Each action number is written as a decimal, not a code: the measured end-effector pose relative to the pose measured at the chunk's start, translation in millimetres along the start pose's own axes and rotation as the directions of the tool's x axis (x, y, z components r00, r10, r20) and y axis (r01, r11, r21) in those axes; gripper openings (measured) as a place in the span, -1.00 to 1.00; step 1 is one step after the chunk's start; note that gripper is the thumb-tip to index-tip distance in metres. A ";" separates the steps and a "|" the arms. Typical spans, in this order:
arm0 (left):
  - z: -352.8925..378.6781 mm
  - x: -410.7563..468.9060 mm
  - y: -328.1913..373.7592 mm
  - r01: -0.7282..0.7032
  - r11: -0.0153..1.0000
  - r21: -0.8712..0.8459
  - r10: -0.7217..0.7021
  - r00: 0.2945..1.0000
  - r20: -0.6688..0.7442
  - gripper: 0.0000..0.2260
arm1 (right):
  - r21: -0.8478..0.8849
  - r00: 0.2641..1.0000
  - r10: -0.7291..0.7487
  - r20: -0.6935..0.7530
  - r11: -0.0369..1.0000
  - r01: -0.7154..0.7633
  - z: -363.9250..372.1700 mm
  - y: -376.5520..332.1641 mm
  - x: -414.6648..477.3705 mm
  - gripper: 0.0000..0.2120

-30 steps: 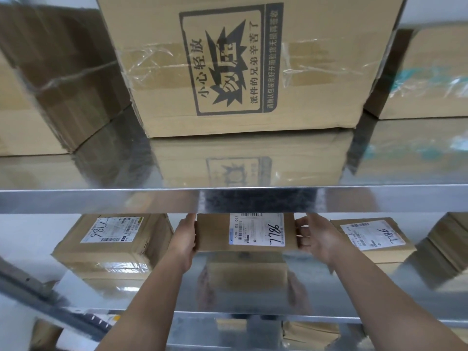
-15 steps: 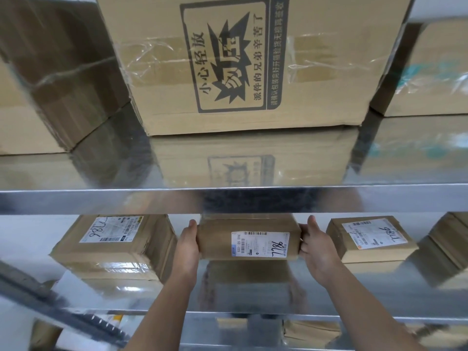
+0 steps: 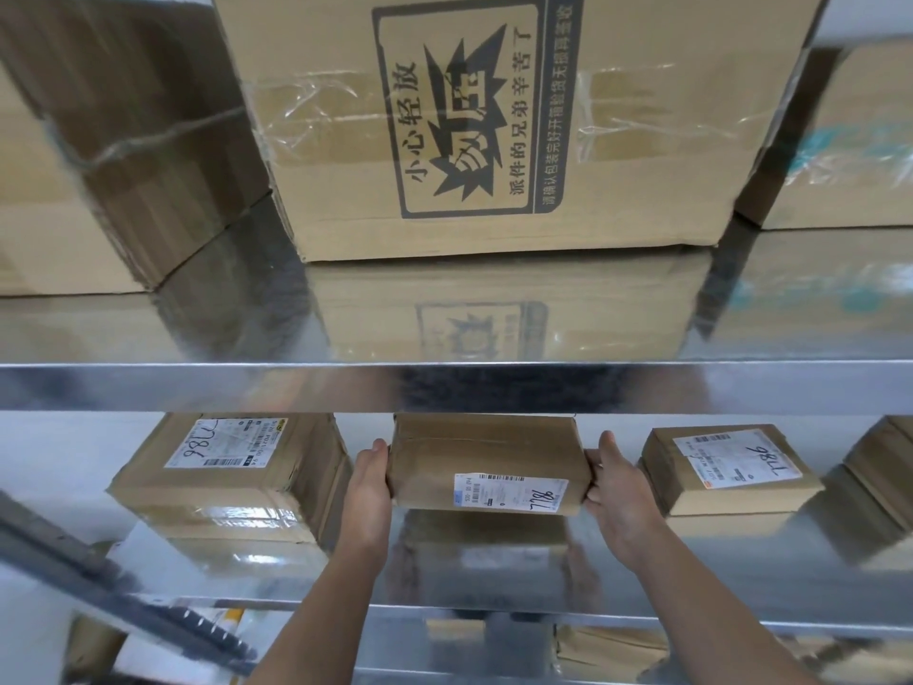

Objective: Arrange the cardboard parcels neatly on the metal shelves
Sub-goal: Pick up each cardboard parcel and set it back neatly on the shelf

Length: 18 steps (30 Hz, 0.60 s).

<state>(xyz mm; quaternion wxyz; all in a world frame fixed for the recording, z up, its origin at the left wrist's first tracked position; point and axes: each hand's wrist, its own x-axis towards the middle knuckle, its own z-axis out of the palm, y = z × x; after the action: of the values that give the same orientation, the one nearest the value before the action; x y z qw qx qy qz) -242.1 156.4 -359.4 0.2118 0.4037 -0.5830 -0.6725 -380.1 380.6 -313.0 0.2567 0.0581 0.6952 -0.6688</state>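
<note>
Lower shelf (image 3: 741,575), mid-gap: parcel (image 3: 486,462) between left hand (image 3: 368,491) and right hand (image 3: 617,491).

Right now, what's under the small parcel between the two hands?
Only the shiny metal shelf, mirroring the parcel. The left hand and right hand grip its ends; its underside is hidden.

Lower shelf (image 3: 741,561), we see three on it: middle parcel (image 3: 484,462) between both hands, left parcel (image 3: 232,487) beside left hand (image 3: 368,491), right parcel (image 3: 731,477) beside right hand (image 3: 617,491)

Brown parcel (image 3: 481,462), white label (image 3: 511,491)
</note>
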 end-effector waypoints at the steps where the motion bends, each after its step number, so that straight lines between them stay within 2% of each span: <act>1: -0.6 0.7 0.1 0.007 1.000 0.005 -0.007 1.000 0.002 -0.37 | 0.000 1.000 0.002 -0.001 1.000 -0.002 0.2 0.1 0.7 -0.48; 6: 0.4 -5.1 9.3 0.016 0.999 0.040 -0.016 1.000 0.001 -0.37 | -0.034 1.000 0.013 -0.006 0.999 -0.013 -0.7 -0.1 1.5 -0.48; 9: 2.5 -11.8 17.5 0.005 0.996 0.088 -0.007 1.000 0.016 -0.59 | -0.069 1.000 0.005 0.000 0.998 -0.005 -3.3 -1.8 2.9 -0.44; 11: 1.6 -6.4 16.6 0.019 0.993 0.114 -0.021 1.000 0.014 -0.65 | -0.087 1.000 0.000 0.000 0.996 0.000 -4.2 -4.4 3.5 -0.43; 18: -0.9 1.6 22.5 0.032 0.990 0.137 -0.032 0.999 -0.001 -0.55 | -0.087 1.000 -0.010 -0.029 0.996 0.008 -4.8 -6.9 7.5 -0.41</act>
<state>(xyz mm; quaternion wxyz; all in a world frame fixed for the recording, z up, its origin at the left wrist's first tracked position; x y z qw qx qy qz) -246.5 149.5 -338.4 0.1725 0.4263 -0.6212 -0.6345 -390.8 382.5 -310.2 0.2457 0.0537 0.7275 -0.6384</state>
